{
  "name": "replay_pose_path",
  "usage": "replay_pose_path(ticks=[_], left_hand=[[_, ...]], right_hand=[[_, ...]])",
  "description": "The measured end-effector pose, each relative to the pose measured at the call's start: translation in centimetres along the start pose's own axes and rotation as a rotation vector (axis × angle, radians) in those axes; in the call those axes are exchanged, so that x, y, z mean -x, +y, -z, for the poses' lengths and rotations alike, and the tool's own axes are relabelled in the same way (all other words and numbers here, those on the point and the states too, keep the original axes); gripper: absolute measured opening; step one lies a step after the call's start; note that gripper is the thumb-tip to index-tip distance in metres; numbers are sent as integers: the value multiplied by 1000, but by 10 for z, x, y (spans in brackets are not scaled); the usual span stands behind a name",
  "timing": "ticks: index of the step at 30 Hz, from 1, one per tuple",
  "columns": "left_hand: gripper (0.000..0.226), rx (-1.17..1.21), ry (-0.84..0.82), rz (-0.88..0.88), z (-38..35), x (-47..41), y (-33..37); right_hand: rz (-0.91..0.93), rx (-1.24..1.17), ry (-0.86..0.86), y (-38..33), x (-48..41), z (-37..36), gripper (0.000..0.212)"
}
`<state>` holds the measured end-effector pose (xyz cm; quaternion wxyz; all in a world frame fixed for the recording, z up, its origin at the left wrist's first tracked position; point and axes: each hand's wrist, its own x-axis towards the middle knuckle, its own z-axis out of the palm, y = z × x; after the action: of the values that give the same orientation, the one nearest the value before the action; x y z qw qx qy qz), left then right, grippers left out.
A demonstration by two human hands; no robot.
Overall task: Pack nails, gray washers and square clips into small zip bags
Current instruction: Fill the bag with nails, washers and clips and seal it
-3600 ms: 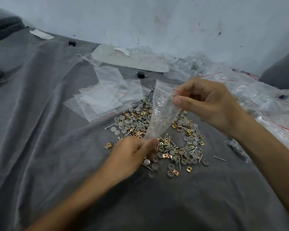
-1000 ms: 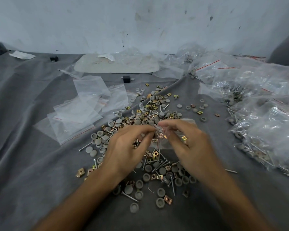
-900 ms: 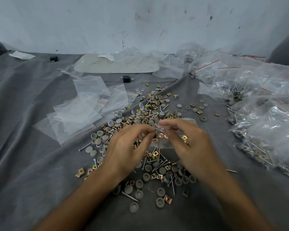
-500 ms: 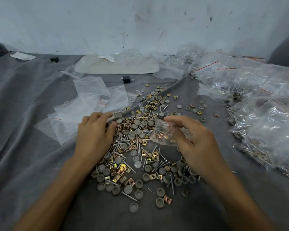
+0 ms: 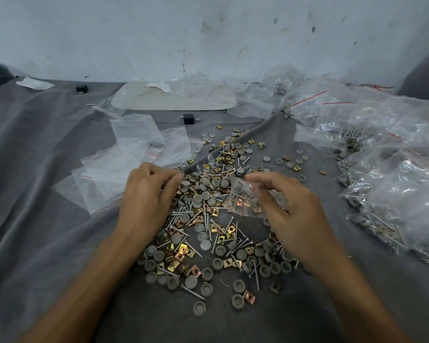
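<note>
The right hand [image 5: 297, 219] pinches the zip bag [image 5: 243, 203] between its fingers [image 5: 266, 179].

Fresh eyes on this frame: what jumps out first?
A loose heap of nails, gray washers and square clips sprawls across the gray cloth. Over it, the right hand pinches a small zip bag already holding some parts, while the left hand curls onto the heap's upper left edge. Filled bags crowd the right side; empty bags lie flat at left.
</note>
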<state>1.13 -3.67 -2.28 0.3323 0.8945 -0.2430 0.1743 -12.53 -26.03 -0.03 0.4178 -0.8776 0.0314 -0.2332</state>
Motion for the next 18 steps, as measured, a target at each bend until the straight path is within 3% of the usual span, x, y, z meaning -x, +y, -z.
replay_pose_path(ticks=[5,9,11,15,18], left_hand=[[25,228,-17,-75,1,16,44],[38,249,-121,-177,-9,33,69],[38,254,-122,-147,-12,31,65],[18,108,-24,-74,-12,19,37],[14,-11,-44,-73,-15,18,24]], right_hand=[[12,9,0,1,0,-1,26],[30,44,-16,1,-1,0,27],[30,34,-17,1,-1,0,27],[22,0,1,0,-1,3,27],[21,-5,0,-1,-1,3,26]])
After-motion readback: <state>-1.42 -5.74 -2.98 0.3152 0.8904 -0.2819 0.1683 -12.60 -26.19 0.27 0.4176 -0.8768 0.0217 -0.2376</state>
